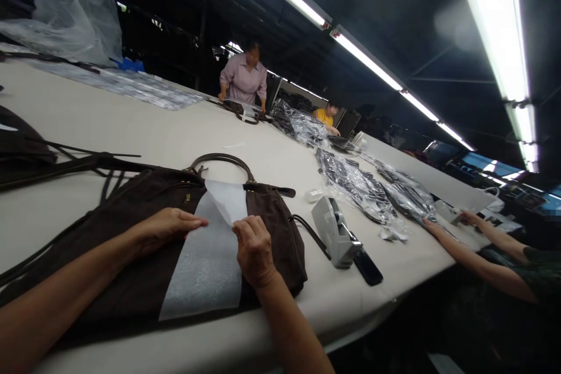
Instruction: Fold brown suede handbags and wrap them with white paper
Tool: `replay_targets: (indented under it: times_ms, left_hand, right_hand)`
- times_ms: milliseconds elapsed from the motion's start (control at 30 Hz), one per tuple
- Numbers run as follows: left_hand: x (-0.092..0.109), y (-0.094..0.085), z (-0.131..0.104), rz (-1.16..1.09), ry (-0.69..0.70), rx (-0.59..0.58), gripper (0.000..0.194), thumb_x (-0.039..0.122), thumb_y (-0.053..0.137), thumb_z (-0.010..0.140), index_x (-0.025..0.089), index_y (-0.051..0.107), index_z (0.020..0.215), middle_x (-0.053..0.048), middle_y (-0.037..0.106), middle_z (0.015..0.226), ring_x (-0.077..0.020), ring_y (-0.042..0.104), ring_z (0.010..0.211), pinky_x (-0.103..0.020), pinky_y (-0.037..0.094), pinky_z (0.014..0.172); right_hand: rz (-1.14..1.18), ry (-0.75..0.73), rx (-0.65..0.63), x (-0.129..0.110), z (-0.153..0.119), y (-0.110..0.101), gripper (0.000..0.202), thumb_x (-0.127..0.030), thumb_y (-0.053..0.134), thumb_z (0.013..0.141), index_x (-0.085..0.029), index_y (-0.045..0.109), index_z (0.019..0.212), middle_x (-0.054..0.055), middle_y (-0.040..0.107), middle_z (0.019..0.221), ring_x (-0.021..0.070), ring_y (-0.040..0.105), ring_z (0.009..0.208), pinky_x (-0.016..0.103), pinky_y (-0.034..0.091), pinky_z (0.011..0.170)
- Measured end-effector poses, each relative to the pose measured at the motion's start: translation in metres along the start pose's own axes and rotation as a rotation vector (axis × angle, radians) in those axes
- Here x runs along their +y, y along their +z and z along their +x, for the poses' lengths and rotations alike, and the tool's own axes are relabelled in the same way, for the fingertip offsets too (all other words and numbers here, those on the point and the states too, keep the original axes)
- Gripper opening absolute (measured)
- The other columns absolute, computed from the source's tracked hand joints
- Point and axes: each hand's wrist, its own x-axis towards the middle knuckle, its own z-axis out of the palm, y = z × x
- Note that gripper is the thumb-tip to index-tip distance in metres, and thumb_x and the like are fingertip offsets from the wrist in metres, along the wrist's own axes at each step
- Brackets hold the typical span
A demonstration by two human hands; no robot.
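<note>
A dark brown fabric handbag (135,269) lies flat at the table's near edge, its looped handles (223,159) pointing away from me. Across its middle runs a thin white sheet of paper (205,280), with the upper end folded over near the handles. My right hand (253,245) is closed, pinching the folded flap between thumb and fingers. Over the bag, my left hand (169,229) has its thumb and fingers pressed together at the sheet's left edge. A long dark strap (105,162) trails off to the left.
Right of the bag stands a grey tape dispenser (335,236) beside a black phone (368,267). Plastic-wrapped bags (355,184) lie farther right, near a co-worker's arms (460,254). Another person (244,79) handles a bag across the table. Clear plastic (79,17) is heaped at far left.
</note>
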Motion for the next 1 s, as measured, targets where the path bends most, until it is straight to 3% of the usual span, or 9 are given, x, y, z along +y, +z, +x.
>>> replay_targets:
  times_ms: [133, 267, 400, 500, 633, 767, 833, 1000]
  left_hand:
    - [-0.004, 0.002, 0.002, -0.062, -0.035, 0.024, 0.069, 0.043, 0.092, 0.029, 0.012, 0.077, 0.090, -0.009, 0.074, 0.076, -0.0185, 0.064, 0.072, -0.025, 0.052, 0.066]
    - [-0.006, 0.006, 0.003, -0.089, -0.044, 0.055, 0.062, 0.040, 0.091, 0.028, 0.011, 0.075, 0.081, -0.008, 0.072, 0.069, -0.0180, 0.062, 0.066, -0.026, 0.051, 0.063]
    - [-0.006, 0.010, 0.000, -0.072, -0.031, 0.072, 0.054, 0.032, 0.088, 0.031, 0.009, 0.069, 0.076, -0.004, 0.068, 0.062, -0.0182, 0.061, 0.064, -0.029, 0.050, 0.063]
    - [-0.003, 0.012, -0.003, -0.028, 0.005, 0.089, 0.049, 0.027, 0.083, 0.041, 0.009, 0.065, 0.083, -0.001, 0.066, 0.060, -0.0162, 0.059, 0.063, -0.026, 0.047, 0.062]
    - [0.002, 0.015, -0.006, 0.063, 0.046, 0.147, 0.049, 0.016, 0.070, 0.056, 0.009, 0.057, 0.102, 0.005, 0.061, 0.055, -0.0111, 0.051, 0.051, -0.022, 0.040, 0.053]
    - [0.002, 0.016, -0.006, 0.164, 0.073, 0.182, 0.058, 0.010, 0.063, 0.064, 0.010, 0.044, 0.118, 0.006, 0.061, 0.058, -0.0112, 0.051, 0.049, -0.021, 0.041, 0.052]
    - [-0.001, 0.015, -0.004, 0.218, 0.086, 0.187, 0.057, 0.009, 0.061, 0.066, 0.011, 0.042, 0.120, 0.006, 0.061, 0.059, -0.0118, 0.052, 0.051, -0.021, 0.042, 0.053]
    - [-0.005, 0.009, -0.002, 0.419, 0.127, 0.235, 0.044, 0.014, 0.061, 0.066, 0.013, 0.050, 0.109, 0.000, 0.066, 0.070, -0.0180, 0.060, 0.064, -0.026, 0.048, 0.061]
  right_hand:
    - [0.011, -0.057, 0.031, -0.003, -0.003, -0.002, 0.026, -0.013, 0.038, 0.101, -0.017, 0.064, 0.099, 0.008, 0.061, 0.086, 0.0206, 0.051, 0.082, 0.032, 0.045, 0.076]
    - [0.045, -0.141, -0.031, -0.006, -0.003, -0.003, 0.026, -0.011, 0.038, 0.100, -0.015, 0.063, 0.105, 0.008, 0.061, 0.087, 0.0201, 0.053, 0.083, 0.031, 0.046, 0.077]
    - [0.002, -0.207, -0.232, -0.009, -0.003, -0.005, 0.025, -0.006, 0.042, 0.095, -0.015, 0.063, 0.105, 0.008, 0.060, 0.092, 0.0210, 0.053, 0.088, 0.031, 0.047, 0.082]
    - [-0.040, -0.242, -0.411, -0.011, -0.002, -0.006, 0.023, -0.002, 0.047, 0.088, -0.015, 0.062, 0.098, 0.008, 0.059, 0.092, 0.0212, 0.052, 0.091, 0.029, 0.046, 0.084]
    - [-0.016, -0.200, -0.529, -0.012, -0.001, -0.005, 0.024, -0.001, 0.048, 0.086, -0.017, 0.062, 0.096, 0.005, 0.058, 0.091, 0.0196, 0.053, 0.091, 0.027, 0.045, 0.086]
    - [0.030, -0.143, -0.454, -0.012, -0.004, -0.005, 0.029, -0.003, 0.046, 0.089, -0.017, 0.063, 0.108, 0.005, 0.059, 0.094, 0.0175, 0.056, 0.091, 0.024, 0.044, 0.087]
    - [0.028, -0.109, -0.444, -0.013, -0.005, -0.006, 0.029, -0.004, 0.045, 0.091, -0.016, 0.064, 0.110, 0.005, 0.059, 0.094, 0.0172, 0.056, 0.090, 0.024, 0.045, 0.085]
    - [-0.043, -0.084, -0.594, -0.017, -0.002, -0.005, 0.022, -0.008, 0.048, 0.090, -0.018, 0.068, 0.093, 0.003, 0.060, 0.088, 0.0161, 0.056, 0.077, 0.024, 0.044, 0.073]
